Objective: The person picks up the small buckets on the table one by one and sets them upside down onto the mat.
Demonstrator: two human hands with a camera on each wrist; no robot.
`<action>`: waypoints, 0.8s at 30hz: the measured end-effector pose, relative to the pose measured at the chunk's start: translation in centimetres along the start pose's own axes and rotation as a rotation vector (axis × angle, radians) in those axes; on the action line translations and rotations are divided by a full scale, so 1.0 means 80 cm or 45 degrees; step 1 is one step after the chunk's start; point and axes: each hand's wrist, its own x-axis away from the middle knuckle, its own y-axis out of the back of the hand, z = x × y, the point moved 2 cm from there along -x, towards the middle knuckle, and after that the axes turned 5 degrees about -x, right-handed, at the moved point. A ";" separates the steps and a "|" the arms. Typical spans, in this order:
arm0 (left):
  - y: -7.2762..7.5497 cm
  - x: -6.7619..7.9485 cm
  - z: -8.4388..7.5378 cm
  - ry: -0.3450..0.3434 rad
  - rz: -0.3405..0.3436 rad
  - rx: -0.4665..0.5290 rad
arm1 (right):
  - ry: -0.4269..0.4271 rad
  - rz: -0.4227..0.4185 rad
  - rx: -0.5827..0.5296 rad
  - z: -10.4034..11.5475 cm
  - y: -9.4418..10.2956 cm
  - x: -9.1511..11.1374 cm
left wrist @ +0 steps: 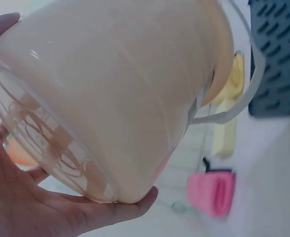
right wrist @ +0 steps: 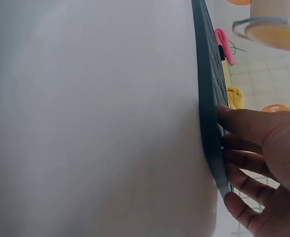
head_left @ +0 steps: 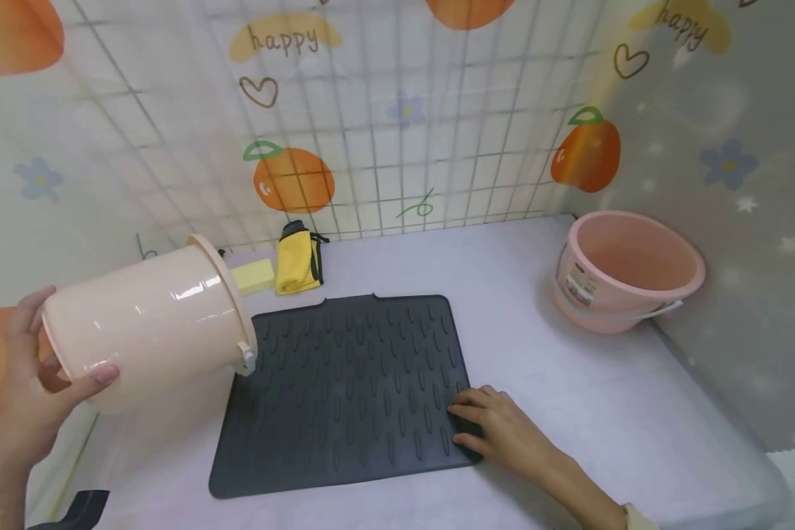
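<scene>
My left hand grips a cream bucket around its base, at the left. The bucket is tipped on its side above the table, with its mouth facing right towards a dark grey ridged mat. In the left wrist view, the bucket's ringed bottom lies against the spread fingers, and its pale handle hangs loose. At the mat's lower right edge rests my right hand, fingers slightly bent with the tips on the border. The right wrist view shows those fingertips along the mat's edge.
A pink bucket stands upright at the right. Behind the mat are a yellow sponge and a folded yellow cloth. A pink rolled cloth lies beyond the cream bucket. A black object shows at the lower left.
</scene>
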 end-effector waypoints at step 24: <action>-0.031 -0.049 -0.024 0.058 0.408 -0.764 | -0.002 0.005 -0.021 0.004 0.000 0.000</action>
